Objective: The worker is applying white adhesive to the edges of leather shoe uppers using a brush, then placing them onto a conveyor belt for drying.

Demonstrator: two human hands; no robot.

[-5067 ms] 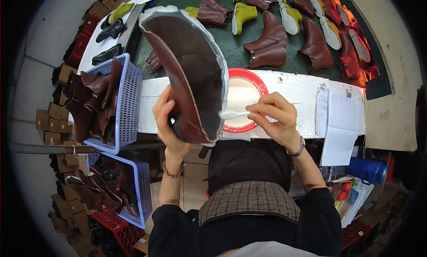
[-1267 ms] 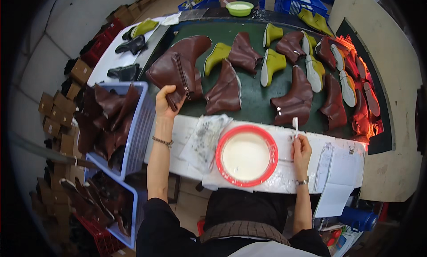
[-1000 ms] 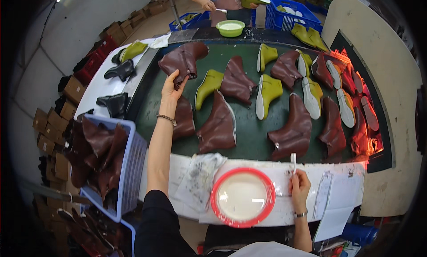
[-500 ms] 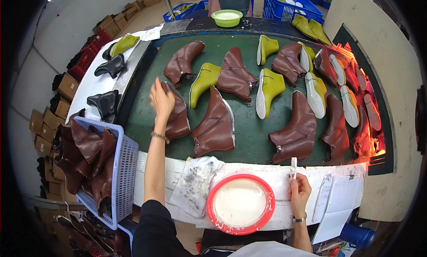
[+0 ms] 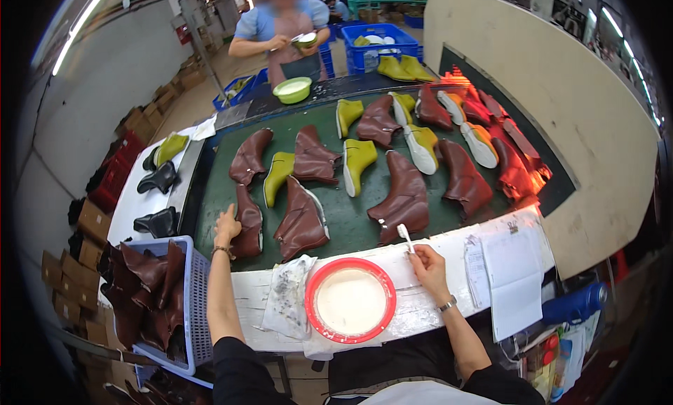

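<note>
- The right hand [image 5: 426,266] has thumb and fingers closed on a white toothbrush [image 5: 408,240], bristle end up, near a large brown boot [image 5: 404,198].
- The left hand [image 5: 226,227] is empty, fingers spread apart, beside a brown ankle boot [image 5: 248,226] lying on the green work surface [image 5: 345,226]; whether they touch, I cannot tell.
- Between the forearms, a red-rimmed bowl [image 5: 390,305] of white liquid stands on the white ledge [image 5: 242,328], a stained cloth [image 5: 289,293] just left of it.
- Farther left, a periwinkle basket [image 5: 199,303] holds brown boots.
- Across the work surface stands a co-worker [image 5: 284,58].
</note>
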